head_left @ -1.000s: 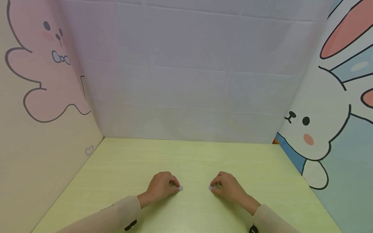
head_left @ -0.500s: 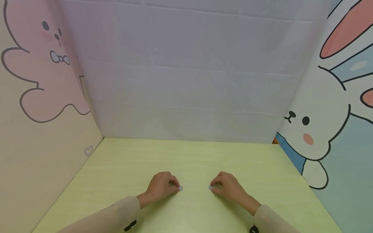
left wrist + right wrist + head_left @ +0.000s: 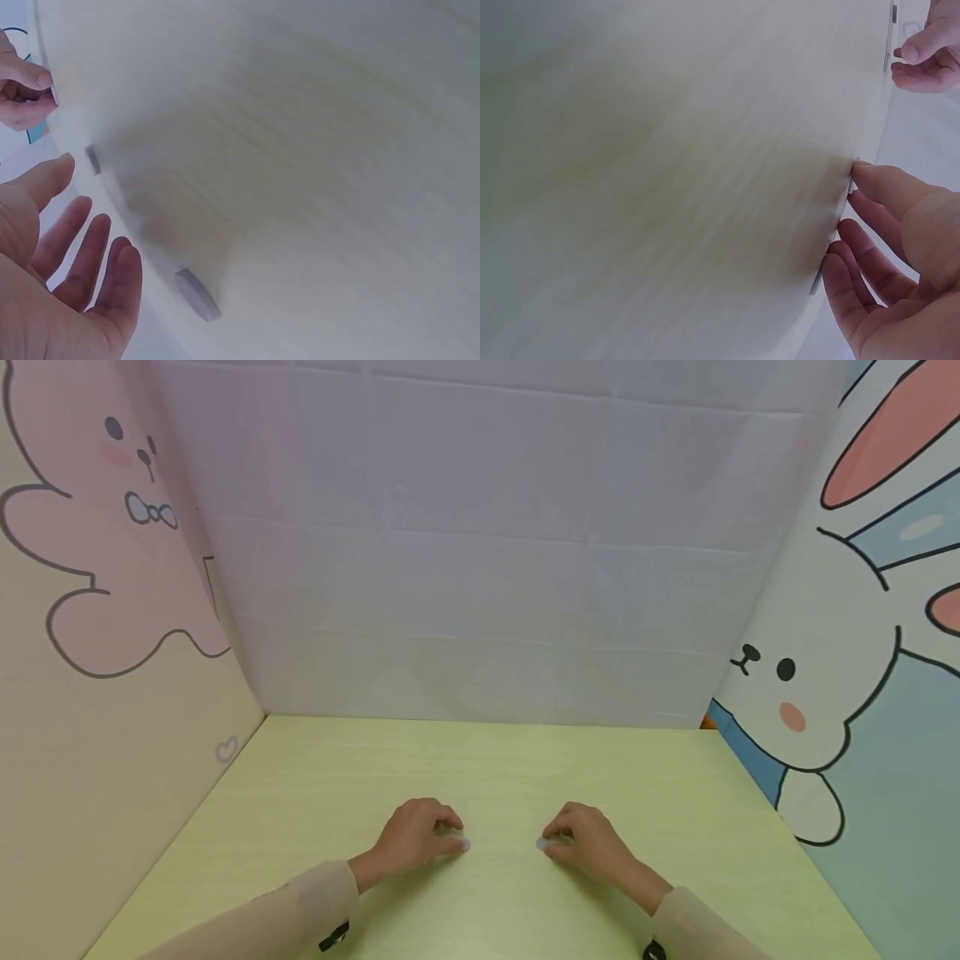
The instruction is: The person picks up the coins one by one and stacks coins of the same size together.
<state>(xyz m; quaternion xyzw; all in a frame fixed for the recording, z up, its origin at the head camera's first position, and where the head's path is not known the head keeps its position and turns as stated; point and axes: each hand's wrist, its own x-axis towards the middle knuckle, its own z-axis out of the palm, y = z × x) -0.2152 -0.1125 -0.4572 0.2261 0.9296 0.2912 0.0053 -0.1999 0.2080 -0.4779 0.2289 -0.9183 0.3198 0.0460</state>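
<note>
In the head view my left hand [image 3: 416,833] is over the table with thumb and forefinger apart beside a small pale grey disc [image 3: 467,844]. The left wrist view shows this disc [image 3: 92,160] on the table just beyond the thumb tip, out of the grasp. A second grey disc [image 3: 197,295] lies near that hand's outer fingers. My right hand [image 3: 588,839] pinches another pale disc [image 3: 542,843] between thumb and forefinger, at the table surface. The right wrist view shows the edge of that disc [image 3: 852,180] and one more disc [image 3: 817,280] by the outer fingers.
A pale yellow-green table [image 3: 480,768] spreads beneath both hands. Behind it hangs a creased white sheet [image 3: 480,568]. Side panels stand left and right, with a printed pink bear [image 3: 142,560] and a white rabbit [image 3: 825,668].
My left thumb and forefinger have come apart from the disc, and that hand has drawn slightly up and left. My right hand holds still. The head view has shifted a little.
</note>
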